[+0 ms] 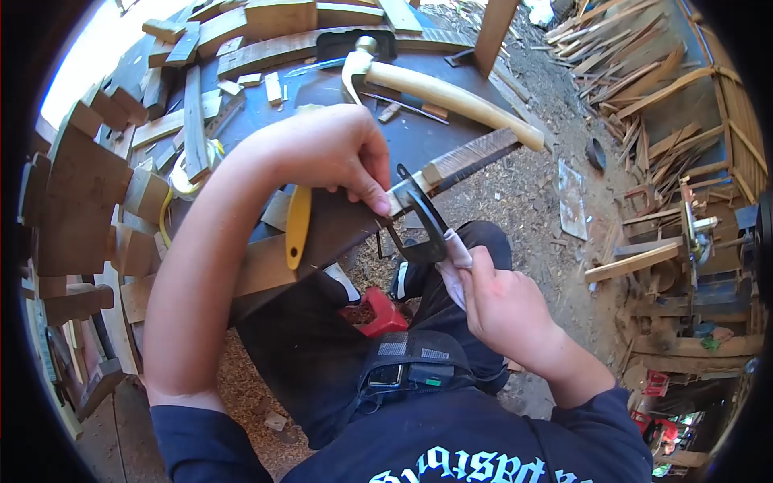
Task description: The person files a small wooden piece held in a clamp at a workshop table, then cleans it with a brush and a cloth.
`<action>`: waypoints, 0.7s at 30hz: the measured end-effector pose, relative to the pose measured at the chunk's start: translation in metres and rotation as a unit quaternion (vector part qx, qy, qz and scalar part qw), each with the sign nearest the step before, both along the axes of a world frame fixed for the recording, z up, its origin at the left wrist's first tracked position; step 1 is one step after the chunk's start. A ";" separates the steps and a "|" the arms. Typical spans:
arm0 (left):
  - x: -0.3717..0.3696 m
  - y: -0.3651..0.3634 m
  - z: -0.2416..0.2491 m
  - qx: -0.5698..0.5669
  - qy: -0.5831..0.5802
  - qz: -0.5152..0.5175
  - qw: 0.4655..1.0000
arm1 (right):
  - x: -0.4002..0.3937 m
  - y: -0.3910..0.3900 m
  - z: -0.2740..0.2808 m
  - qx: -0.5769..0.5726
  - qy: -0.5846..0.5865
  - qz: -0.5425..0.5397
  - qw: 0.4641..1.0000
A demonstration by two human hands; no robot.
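My left hand point(338, 153) reaches over the bench edge, bent at the wrist. Its thumb and fingers pinch the near end of a small pale wood piece point(397, 200). Closed around a handle wrapped in pale cloth point(457, 251), my right hand point(506, 302) holds what looks like a small black-framed saw point(435, 217). The saw's frame straddles the wood piece close to my left fingertips; its blade is hard to make out. A small wood block point(435, 173) lies just beyond the frame. Below my left wrist is a yellow handle point(298, 229), its far end hidden.
A claw hammer point(443, 92) with a wooden handle lies across the dark bench point(310, 84). Curved wood pieces point(274, 50) are stacked behind and at left. A yellow tape measure point(189, 173) sits among them. Below are a red object point(378, 312) and sawdust; scrap wood piles point(644, 88) stand right.
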State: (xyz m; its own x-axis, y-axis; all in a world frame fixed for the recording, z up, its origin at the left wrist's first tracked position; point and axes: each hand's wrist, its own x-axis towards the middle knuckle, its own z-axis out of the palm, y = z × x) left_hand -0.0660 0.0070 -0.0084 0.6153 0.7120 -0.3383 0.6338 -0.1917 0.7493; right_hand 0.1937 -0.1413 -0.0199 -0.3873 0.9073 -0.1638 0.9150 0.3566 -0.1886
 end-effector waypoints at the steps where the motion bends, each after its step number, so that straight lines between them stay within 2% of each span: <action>1: -0.002 0.000 0.000 -0.005 0.001 0.003 1.000 | -0.010 0.006 0.000 0.009 -0.008 -0.001 1.000; 5: -0.003 0.001 -0.002 0.006 -0.003 -0.011 1.000 | -0.015 0.030 -0.010 0.028 -0.003 0.012 1.000; 10: -0.006 0.007 -0.008 -0.016 -0.045 -0.023 0.999 | -0.007 -0.002 0.003 -0.042 -0.039 -0.061 0.996; 13: -0.006 0.007 -0.007 -0.022 -0.056 -0.028 0.998 | -0.024 0.025 0.013 -0.050 0.008 -0.025 0.998; 16: -0.006 0.009 -0.008 -0.010 -0.063 -0.034 0.997 | -0.021 0.035 0.012 -0.050 0.005 -0.016 0.999; 19: -0.006 0.011 -0.012 -0.011 -0.061 -0.035 0.997 | -0.015 0.004 0.022 -0.093 -0.030 -0.080 0.992; 21: -0.004 0.010 -0.007 -0.024 -0.046 -0.039 0.998 | -0.014 0.004 0.019 -0.084 -0.032 -0.078 0.993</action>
State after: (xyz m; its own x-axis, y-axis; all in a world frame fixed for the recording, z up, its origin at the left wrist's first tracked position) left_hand -0.0702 0.0171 -0.0157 0.6983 0.6451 -0.3101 0.5463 -0.2004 0.8133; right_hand 0.1797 -0.1374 -0.0008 -0.2285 0.9129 -0.3382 0.9685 0.1781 -0.1738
